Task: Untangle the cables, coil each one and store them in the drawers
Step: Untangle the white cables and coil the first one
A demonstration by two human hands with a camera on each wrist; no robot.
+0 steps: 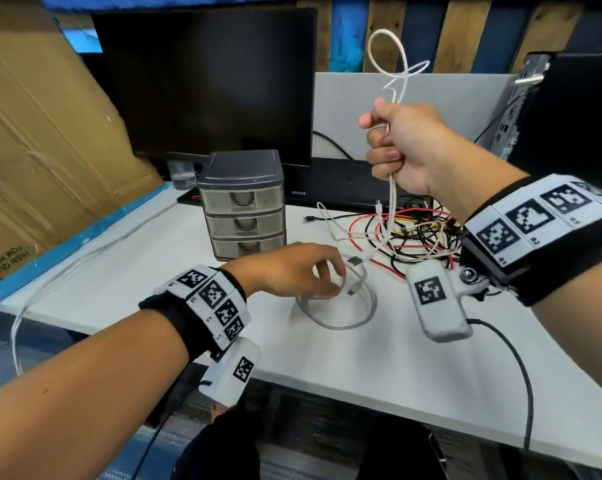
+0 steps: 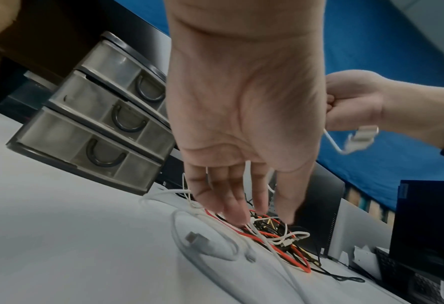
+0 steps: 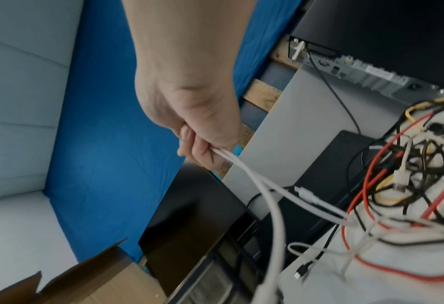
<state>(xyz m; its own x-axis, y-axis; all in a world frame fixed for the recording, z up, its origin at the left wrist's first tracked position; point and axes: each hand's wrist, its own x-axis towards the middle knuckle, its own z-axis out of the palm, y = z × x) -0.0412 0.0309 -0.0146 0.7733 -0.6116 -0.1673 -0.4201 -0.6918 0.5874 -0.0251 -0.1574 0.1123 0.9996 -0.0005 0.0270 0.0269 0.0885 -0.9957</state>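
My right hand (image 1: 382, 140) is raised above the table and grips a white cable (image 1: 392, 199). Its loops stick up from the fist, and two strands (image 3: 267, 197) hang down into the tangle of red, black, yellow and white cables (image 1: 417, 237). My left hand (image 1: 330, 278) hovers with loose, straight fingers (image 2: 236, 214) over a coiled pale cable (image 1: 337, 328) that lies flat on the table, its USB plug (image 2: 197, 239) inside the ring. The hand holds nothing. The grey three-drawer unit (image 1: 244, 202) stands behind it, with all drawers closed.
A dark monitor (image 1: 206, 84) stands at the back, with a cardboard box (image 1: 43, 150) on the left and a black computer case (image 1: 569, 109) at the right. A thin white cable (image 1: 67, 271) trails off the white table (image 1: 361, 375) on the left.
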